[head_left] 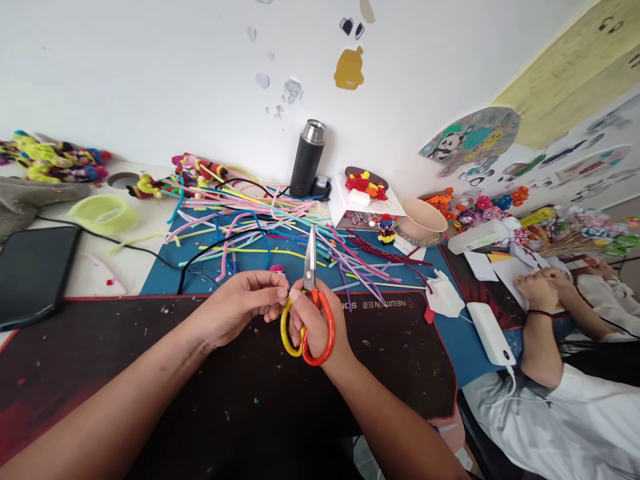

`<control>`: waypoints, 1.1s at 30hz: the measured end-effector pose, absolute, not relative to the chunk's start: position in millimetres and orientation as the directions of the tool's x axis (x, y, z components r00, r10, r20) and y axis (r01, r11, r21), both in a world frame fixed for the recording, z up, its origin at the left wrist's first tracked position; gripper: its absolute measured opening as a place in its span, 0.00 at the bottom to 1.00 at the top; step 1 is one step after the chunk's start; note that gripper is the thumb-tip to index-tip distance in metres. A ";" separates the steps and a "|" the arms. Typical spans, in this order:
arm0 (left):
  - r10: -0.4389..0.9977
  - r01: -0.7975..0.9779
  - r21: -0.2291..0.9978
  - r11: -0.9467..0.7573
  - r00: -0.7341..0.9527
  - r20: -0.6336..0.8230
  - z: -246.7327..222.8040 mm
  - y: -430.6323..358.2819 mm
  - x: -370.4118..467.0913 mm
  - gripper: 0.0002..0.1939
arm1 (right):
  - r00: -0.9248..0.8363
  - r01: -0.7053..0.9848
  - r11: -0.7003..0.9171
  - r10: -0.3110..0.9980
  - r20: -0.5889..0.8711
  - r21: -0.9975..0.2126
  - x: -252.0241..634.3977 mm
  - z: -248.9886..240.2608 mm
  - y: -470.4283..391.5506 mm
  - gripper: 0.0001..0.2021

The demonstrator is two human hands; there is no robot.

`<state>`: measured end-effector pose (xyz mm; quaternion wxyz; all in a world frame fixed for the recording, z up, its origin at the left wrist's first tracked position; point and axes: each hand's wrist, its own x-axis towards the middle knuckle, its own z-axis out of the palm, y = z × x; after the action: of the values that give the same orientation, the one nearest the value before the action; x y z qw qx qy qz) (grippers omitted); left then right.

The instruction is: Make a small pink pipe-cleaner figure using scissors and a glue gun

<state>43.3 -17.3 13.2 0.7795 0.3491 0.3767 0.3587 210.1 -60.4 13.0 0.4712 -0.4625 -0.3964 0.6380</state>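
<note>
While the right hand (320, 327) closes around the scissors (310, 279) near their pivot, with the blades (311, 253) together and pointing away from the person, the left hand (250, 299) curls just beside it, over the dark mat (400, 363). The left thumb and fingertips come close together, but whether they pinch anything cannot be told; a small pink piece (277, 269) shows just beyond them, and it is unclear whether it is held or lies on the table. The main hazard looks to be this closeness: if the scissors open and swing leftward, the left fingertips could get nicked. How far the right fingers pass through the yellow and red handles (330, 331) is hard to see, so a loose hold might let the scissors twist or drop. Ahead of the blades, colourful fuzzy sticks (250, 203) lie in a tangle on a blue mat (161, 279); a reach forward could drag several at once, because they cross one another. Behind them stands a tall black flask (306, 161), which a careless push through the heap might tip, along with the small jar (321, 183) at its foot. Any tiny bit let slip would be easy to lose among the scraps on the dark mat.
</note>
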 end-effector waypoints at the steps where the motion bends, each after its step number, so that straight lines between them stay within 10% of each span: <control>1: 0.818 -0.300 0.808 0.507 0.463 -0.342 11.9 -16.9 42.7 0.18 | -0.132 -0.240 -0.244 0.967 -0.217 -0.940 209.8 13.5 -60.8 0.21; 14: 0.921 -0.553 0.771 0.317 0.372 -0.112 29.2 -15.5 -0.9 0.17 | -0.383 0.136 -0.377 0.833 -0.399 -0.916 223.2 11.1 -81.4 0.18; 21: 0.906 -0.587 0.781 0.214 0.418 0.066 48.5 -11.8 1.2 0.17 | -0.512 0.671 0.080 0.769 -0.382 -0.737 215.2 22.5 -78.9 0.19; 26: 0.913 -0.471 0.820 0.327 0.380 -0.146 47.0 -9.0 7.0 0.20 | -0.651 0.715 0.400 0.680 -0.337 -0.573 203.9 28.5 -74.8 0.22; 33: 0.865 -0.321 0.825 0.465 0.365 -0.345 35.7 -5.6 13.8 0.23 | -0.697 0.668 0.460 0.662 -0.276 -0.585 204.9 34.2 -75.4 0.12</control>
<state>13.8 -5.6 35.7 0.7545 0.3365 0.4040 0.3928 204.9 -75.4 34.2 -0.0047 -0.3893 -0.8543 0.3443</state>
